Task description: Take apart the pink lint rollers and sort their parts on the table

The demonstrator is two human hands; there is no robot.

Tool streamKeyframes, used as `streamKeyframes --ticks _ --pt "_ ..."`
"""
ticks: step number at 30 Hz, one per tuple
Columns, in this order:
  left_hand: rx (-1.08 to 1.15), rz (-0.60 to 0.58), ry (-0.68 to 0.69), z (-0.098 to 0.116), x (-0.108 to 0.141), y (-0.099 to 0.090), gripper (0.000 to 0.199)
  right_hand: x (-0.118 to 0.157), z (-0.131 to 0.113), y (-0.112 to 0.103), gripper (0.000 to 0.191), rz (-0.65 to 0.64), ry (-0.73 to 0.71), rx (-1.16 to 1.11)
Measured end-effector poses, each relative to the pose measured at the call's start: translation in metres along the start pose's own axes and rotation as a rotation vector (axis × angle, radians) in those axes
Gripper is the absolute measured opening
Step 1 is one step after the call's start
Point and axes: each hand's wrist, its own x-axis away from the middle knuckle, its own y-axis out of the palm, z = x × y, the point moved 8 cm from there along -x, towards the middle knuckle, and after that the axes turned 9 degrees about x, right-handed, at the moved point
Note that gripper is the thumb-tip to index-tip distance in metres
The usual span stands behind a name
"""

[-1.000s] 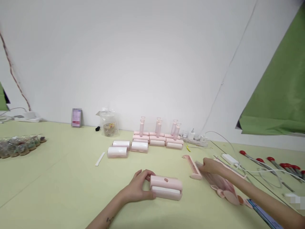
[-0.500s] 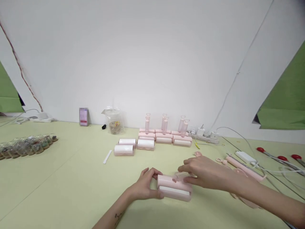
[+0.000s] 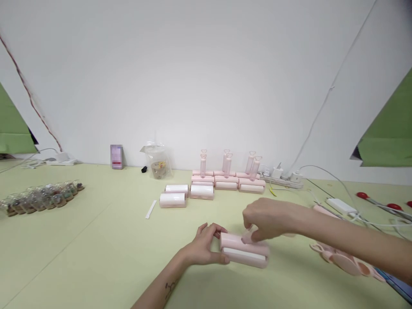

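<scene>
A pink lint roller (image 3: 243,250) with a white strip along its front lies on the table. My left hand (image 3: 207,245) grips its left end, thumb in front and fingers behind. Over the roller's upper side, my right hand (image 3: 268,219) has its fingers closed round a translucent pink handle (image 3: 247,237), whose lower end meets the roller's pink cover. Most of the handle is hidden by the fingers. Farther back stand several pink lint rollers (image 3: 227,183) with upright handles, and beside them lie several white rolls (image 3: 173,200) in pink holders.
At right are pink parts (image 3: 346,262), a white adapter (image 3: 341,206), cables and red-ended tools (image 3: 362,195). A power strip (image 3: 286,182) lies by the wall. Small glass jars (image 3: 41,199) stand at left. A white strip (image 3: 151,209), a bagged tub (image 3: 158,165) and a box (image 3: 116,157) are also there.
My right hand has turned more upright, its fingers now wrapped round the handle above the roller, which was lying lower before. The whole view has shifted slightly.
</scene>
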Motion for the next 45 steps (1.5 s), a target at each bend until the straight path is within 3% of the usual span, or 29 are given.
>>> streamKeyframes --ticks 5,13,19,26,32,35,39,43,45 --pt "-0.002 0.004 -0.004 0.001 0.002 0.0 0.059 -0.02 -0.012 -0.006 0.023 -0.085 -0.051 0.006" --pt "-0.058 0.078 0.059 0.013 0.007 0.003 0.057 -0.03 -0.05 -0.017 0.014 -0.015 0.004 0.109" --pt "-0.256 0.173 0.058 0.023 0.016 0.016 0.049 -0.033 -0.037 -0.009 0.029 -0.177 0.055 0.058" --pt "-0.269 0.238 -0.024 0.019 0.021 0.028 0.042 -0.011 -0.034 -0.012 0.031 -0.051 0.134 0.067" --pt "-0.461 0.3 0.023 0.027 0.023 0.041 0.042 0.0 -0.025 -0.008 0.026 -0.022 0.19 0.009" --pt "-0.529 0.296 0.023 0.029 0.022 0.049 0.048 0.002 -0.023 -0.006 0.027 -0.016 0.21 -0.015" --pt "-0.525 0.212 -0.082 0.024 0.013 0.062 0.065 0.004 -0.021 0.008 0.027 -0.061 0.226 -0.071" --pt "-0.539 0.202 -0.074 0.027 0.01 0.069 0.06 0.009 -0.02 0.014 0.011 -0.075 0.248 -0.125" --pt "-0.556 0.216 -0.045 0.029 0.012 0.066 0.056 0.015 -0.015 0.013 0.018 -0.114 0.229 -0.185"
